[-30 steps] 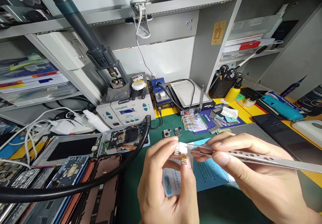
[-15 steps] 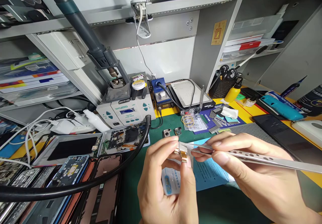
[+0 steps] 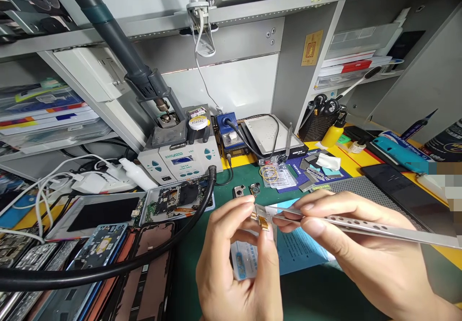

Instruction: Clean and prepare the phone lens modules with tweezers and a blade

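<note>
My left hand (image 3: 234, 263) pinches a small flex-cable part (image 3: 260, 217) with gold contacts between thumb and forefinger, held up over the green mat (image 3: 187, 258). My right hand (image 3: 361, 253) grips metal tweezers (image 3: 361, 227), whose tips touch the top of that part. Beneath both hands lie a white card (image 3: 245, 261) and a blue leaflet (image 3: 299, 249).
A thick black hose (image 3: 108, 270) arcs across opened phones and frames (image 3: 108, 253) at the left. A hot-air station (image 3: 180, 160), blue soldering unit (image 3: 228, 135) and heating plate (image 3: 270, 135) stand behind. Two small camera modules (image 3: 246, 189) rest on the mat. Tools and a dark phone (image 3: 397, 188) lie at right.
The small part has tilted slightly in my left fingers and the tweezer tips have shifted a little against it. Both hands stay in the same place.
</note>
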`<state>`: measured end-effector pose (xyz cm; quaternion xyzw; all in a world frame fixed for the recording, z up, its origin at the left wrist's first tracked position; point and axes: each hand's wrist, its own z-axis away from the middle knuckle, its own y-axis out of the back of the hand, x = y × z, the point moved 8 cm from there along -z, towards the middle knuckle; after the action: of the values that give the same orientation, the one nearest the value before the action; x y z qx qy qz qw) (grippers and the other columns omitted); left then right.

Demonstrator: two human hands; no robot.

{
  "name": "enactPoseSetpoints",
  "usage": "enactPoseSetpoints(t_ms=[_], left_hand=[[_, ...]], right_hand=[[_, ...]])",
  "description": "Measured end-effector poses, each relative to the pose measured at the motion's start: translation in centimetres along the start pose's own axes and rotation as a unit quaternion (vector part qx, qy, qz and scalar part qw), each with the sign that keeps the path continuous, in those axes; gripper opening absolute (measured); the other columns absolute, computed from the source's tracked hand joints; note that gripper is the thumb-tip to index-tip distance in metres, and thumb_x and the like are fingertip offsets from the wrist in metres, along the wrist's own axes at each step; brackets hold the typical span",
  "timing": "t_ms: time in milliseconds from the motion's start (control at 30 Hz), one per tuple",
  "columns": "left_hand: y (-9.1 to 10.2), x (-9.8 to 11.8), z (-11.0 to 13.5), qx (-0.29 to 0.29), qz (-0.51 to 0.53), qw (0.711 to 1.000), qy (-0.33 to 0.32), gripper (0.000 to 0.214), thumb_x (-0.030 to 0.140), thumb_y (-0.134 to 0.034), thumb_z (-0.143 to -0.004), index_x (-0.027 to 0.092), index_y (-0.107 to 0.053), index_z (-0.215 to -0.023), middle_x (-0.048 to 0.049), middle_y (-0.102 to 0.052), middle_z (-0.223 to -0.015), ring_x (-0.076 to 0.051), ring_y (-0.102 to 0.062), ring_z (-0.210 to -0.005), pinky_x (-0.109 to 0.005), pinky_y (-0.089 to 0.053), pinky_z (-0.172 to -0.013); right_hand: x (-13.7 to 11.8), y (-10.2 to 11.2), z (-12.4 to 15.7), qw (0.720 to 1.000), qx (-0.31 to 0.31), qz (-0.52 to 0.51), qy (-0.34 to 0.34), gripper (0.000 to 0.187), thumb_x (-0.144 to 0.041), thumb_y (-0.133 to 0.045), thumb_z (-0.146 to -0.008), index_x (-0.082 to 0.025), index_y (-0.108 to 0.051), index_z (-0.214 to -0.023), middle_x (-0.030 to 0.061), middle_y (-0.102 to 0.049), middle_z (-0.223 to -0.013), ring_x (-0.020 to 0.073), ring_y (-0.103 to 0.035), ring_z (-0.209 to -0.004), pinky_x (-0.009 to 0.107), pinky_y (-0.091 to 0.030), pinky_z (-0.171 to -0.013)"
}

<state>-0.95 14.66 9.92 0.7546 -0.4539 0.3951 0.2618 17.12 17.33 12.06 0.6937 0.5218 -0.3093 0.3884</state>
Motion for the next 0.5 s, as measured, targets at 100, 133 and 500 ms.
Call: enactPoseSetpoints(t_ms=[100, 133, 500], left_hand=[[0.04, -0.40, 0.01, -0.011, 0.005, 1.000, 0.014, 0.029, 0.012, -0.071, -0.089, 0.025, -0.069, -0.115, -0.0042, -0.071, -0.117, -0.014, -0.072, -0.092, -0.020, -0.059, -0.071], [0.06, -0.56, 0.01, -0.014, 0.005, 1.000, 0.020, 0.027, 0.013, -0.072, -0.089, 0.025, -0.069, -0.114, -0.0045, -0.071, -0.116, -0.015, -0.072, -0.095, -0.020, -0.059, -0.072], [0.02, -0.81, -0.14, -0.027, 0.010, 0.999, 0.039, 0.018, 0.017, -0.072, -0.090, 0.023, -0.069, -0.106, -0.0042, -0.071, -0.108, -0.016, -0.073, -0.090, -0.020, -0.058, -0.069]], right_hand=[[0.01, 0.05, -0.02, 1.000, 0.003, 0.006, -0.001, 0.005, -0.031, -0.080, -0.086, -0.035, -0.078, -0.085, -0.0070, -0.080, -0.080, 0.0126, -0.078, -0.075, 0.013, -0.063, -0.071], [0.01, 0.03, -0.04, 1.000, 0.002, 0.006, 0.000, 0.005, -0.031, -0.080, -0.086, -0.035, -0.078, -0.085, -0.0068, -0.080, -0.079, 0.0129, -0.078, -0.075, 0.014, -0.063, -0.071], [-0.02, -0.09, -0.09, 1.000, -0.002, -0.011, -0.002, 0.006, -0.027, -0.081, -0.086, -0.033, -0.078, -0.085, -0.0052, -0.080, -0.077, 0.0150, -0.079, -0.075, 0.017, -0.064, -0.069]])
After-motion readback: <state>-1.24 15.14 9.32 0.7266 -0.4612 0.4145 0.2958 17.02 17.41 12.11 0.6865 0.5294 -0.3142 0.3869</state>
